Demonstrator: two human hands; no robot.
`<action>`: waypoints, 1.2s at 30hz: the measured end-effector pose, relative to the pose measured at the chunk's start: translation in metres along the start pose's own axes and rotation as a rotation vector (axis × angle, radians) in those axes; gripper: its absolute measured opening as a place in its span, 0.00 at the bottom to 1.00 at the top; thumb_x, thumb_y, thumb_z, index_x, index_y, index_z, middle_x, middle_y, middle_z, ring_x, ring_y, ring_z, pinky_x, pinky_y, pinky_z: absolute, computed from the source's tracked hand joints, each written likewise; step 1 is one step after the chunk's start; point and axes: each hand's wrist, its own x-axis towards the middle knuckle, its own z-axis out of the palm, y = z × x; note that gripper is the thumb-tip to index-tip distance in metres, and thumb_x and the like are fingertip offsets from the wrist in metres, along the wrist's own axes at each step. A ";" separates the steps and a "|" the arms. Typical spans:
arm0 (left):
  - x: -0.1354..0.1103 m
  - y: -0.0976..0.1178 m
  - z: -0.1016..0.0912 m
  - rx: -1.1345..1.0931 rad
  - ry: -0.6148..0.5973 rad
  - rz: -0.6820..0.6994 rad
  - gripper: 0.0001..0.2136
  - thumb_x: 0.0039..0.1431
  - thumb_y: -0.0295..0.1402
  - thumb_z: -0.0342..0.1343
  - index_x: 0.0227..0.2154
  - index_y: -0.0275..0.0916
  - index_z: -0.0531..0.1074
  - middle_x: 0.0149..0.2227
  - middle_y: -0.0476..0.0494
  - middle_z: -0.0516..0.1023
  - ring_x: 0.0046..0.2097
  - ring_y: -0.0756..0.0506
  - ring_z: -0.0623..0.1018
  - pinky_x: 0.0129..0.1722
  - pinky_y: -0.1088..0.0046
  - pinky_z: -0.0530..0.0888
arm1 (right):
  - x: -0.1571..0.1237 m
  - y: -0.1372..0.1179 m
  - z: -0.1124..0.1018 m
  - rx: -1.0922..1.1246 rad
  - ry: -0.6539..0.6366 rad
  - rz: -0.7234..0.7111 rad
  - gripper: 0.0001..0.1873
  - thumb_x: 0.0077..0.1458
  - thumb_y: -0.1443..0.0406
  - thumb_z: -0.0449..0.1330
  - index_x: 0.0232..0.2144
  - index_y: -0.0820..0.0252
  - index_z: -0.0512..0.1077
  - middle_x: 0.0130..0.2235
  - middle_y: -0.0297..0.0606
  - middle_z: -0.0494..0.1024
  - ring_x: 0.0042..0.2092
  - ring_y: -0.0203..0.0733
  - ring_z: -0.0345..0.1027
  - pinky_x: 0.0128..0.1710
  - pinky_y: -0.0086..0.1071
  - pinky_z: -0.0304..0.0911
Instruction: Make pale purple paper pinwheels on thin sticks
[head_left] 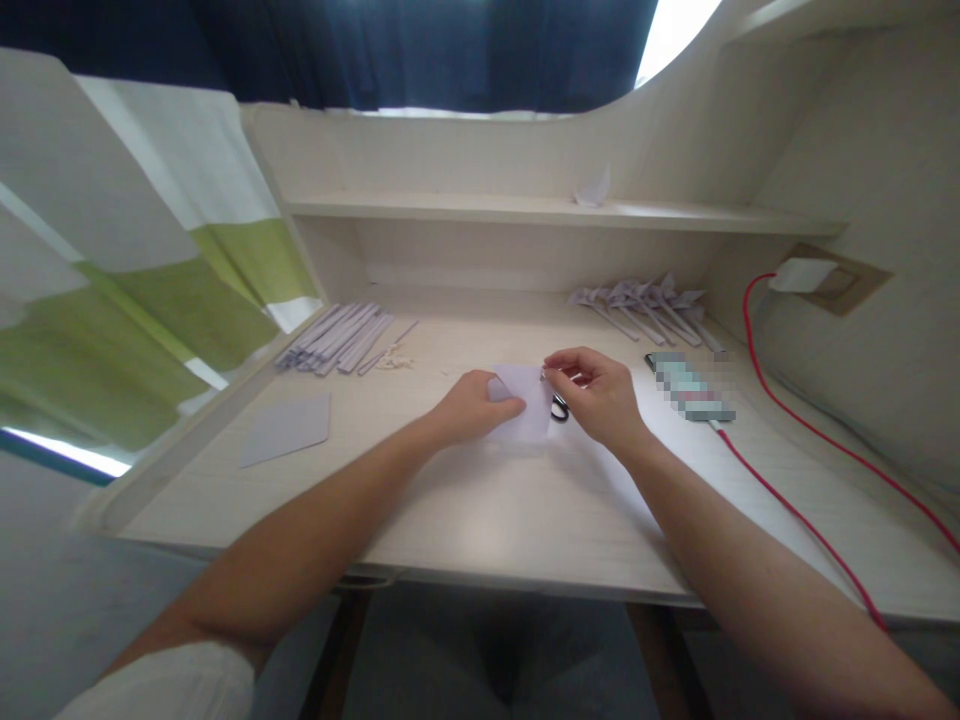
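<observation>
Desk [480,530], broad, pale and wood-grained, takes up most of the scene, and the clock centres on the work between the hands. Up at twelve o'clock hangs a dark blue cloth curtain [420,50]; at ten, a green-and-white curtain [240,270]. Below the blue one, also at twelve, runs a long cream shelf [465,207].

Here are the hands! At nine o'clock the left hand [474,405] grips close, thumb on top, and at three the right hand [600,395] has thumb and fingertips pinched together at the upper right corner. Between them, raised above the desk: a thin white sheet of paper [534,420], held by both.

Look to two o'clock, a cluster of white paper pinwheels [630,295] on sticks; at ten, a heap of slim white paper sticks [337,335]. A flat white sheet [289,430] lies at nine. Three o'clock brings a phone with a blurred-out screen [690,390], red cable [787,510] trailing towards four. And tucked just beside the right hand, a black looped handle [559,412], partly hidden; smallest of all, cream scraps [396,358] at ten, beside the sticks.
</observation>
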 end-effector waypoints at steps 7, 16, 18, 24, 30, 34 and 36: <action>0.000 0.000 -0.001 0.024 -0.006 0.016 0.12 0.53 0.40 0.61 0.30 0.34 0.80 0.27 0.49 0.77 0.29 0.48 0.74 0.27 0.76 0.68 | -0.001 0.002 0.001 -0.001 -0.028 -0.009 0.06 0.58 0.64 0.66 0.38 0.56 0.82 0.38 0.38 0.87 0.36 0.44 0.80 0.35 0.36 0.72; 0.001 -0.004 0.000 -0.016 -0.029 0.017 0.13 0.53 0.39 0.61 0.32 0.33 0.81 0.27 0.50 0.77 0.28 0.49 0.74 0.28 0.76 0.68 | 0.001 0.002 0.001 0.013 0.006 0.002 0.08 0.56 0.65 0.64 0.39 0.57 0.82 0.36 0.37 0.85 0.35 0.42 0.77 0.34 0.35 0.69; 0.001 -0.004 -0.001 -0.032 -0.023 -0.006 0.12 0.52 0.39 0.62 0.33 0.34 0.82 0.28 0.49 0.78 0.29 0.49 0.75 0.28 0.75 0.68 | 0.003 0.001 0.000 0.098 -0.001 0.036 0.09 0.54 0.66 0.65 0.38 0.57 0.82 0.34 0.36 0.83 0.35 0.42 0.75 0.34 0.34 0.68; 0.003 0.001 -0.003 -0.104 -0.008 -0.103 0.09 0.49 0.34 0.64 0.32 0.34 0.82 0.29 0.48 0.81 0.30 0.47 0.78 0.30 0.75 0.70 | 0.009 -0.005 -0.002 0.380 -0.063 0.162 0.12 0.46 0.66 0.65 0.37 0.57 0.79 0.28 0.32 0.78 0.30 0.39 0.71 0.33 0.34 0.67; 0.004 0.008 -0.006 -0.155 0.003 -0.158 0.11 0.47 0.32 0.67 0.34 0.33 0.83 0.32 0.44 0.84 0.31 0.47 0.80 0.31 0.74 0.73 | 0.012 -0.008 -0.003 0.509 -0.067 0.325 0.13 0.42 0.66 0.65 0.34 0.56 0.78 0.26 0.31 0.76 0.26 0.36 0.64 0.25 0.31 0.62; 0.008 0.006 -0.009 -0.208 0.025 -0.182 0.12 0.48 0.35 0.67 0.33 0.31 0.82 0.32 0.40 0.84 0.32 0.46 0.80 0.32 0.73 0.75 | 0.016 0.000 -0.005 0.493 -0.019 0.396 0.11 0.43 0.64 0.64 0.33 0.55 0.75 0.26 0.31 0.75 0.26 0.37 0.66 0.26 0.32 0.66; 0.010 0.004 -0.009 -0.209 0.025 -0.178 0.13 0.50 0.37 0.66 0.33 0.32 0.82 0.32 0.40 0.84 0.32 0.46 0.81 0.33 0.72 0.77 | 0.017 0.005 -0.006 0.453 0.010 0.409 0.10 0.43 0.65 0.63 0.32 0.56 0.75 0.25 0.31 0.75 0.25 0.37 0.66 0.26 0.32 0.66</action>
